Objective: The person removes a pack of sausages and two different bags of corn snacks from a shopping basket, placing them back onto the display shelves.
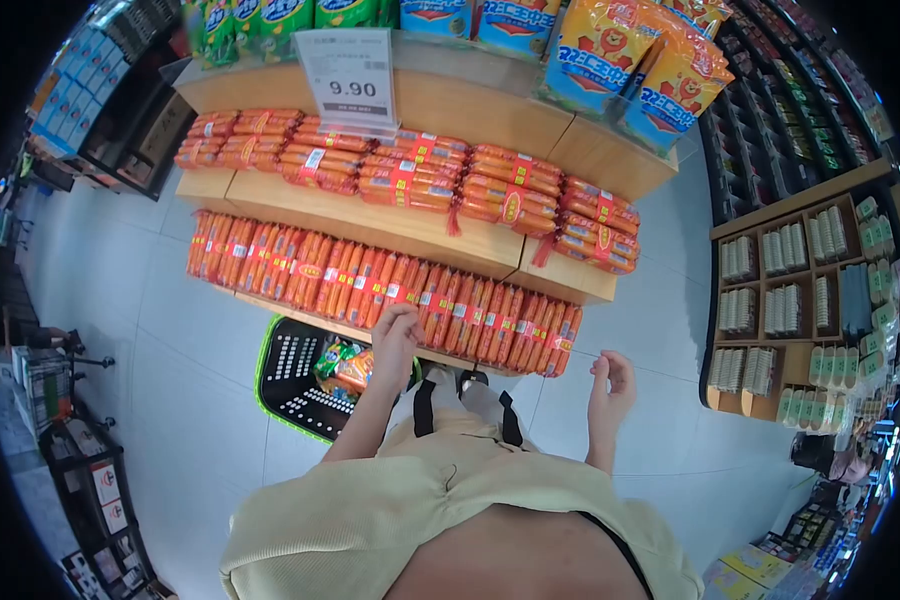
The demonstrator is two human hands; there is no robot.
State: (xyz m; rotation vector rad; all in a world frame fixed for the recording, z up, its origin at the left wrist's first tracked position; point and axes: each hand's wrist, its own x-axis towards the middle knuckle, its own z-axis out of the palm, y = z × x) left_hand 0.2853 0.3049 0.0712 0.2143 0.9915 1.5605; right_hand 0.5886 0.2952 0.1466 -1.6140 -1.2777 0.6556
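Note:
My left hand (398,328) is at the front of the lower row of red-wrapped sausage packs (342,278), its fingers loosely bent and overlapping the packs in this view. No pack is lifted out of the row there. My right hand (613,382) hangs in the air over the floor, to the right of the display, with fingers apart and nothing in it. A second tier of bundled sausage packs (410,178) lies on the wooden step above. Below my left forearm stands a black shopping basket (292,365) with a green rim, holding colourful snack packages (348,368).
A price sign (348,80) reading 9.90 stands on the upper tier. Orange and blue snack bags (602,55) and green bags (285,18) sit on the top shelf. A wooden compartment rack (770,290) stands on the right; dark shelving (75,470) is at left.

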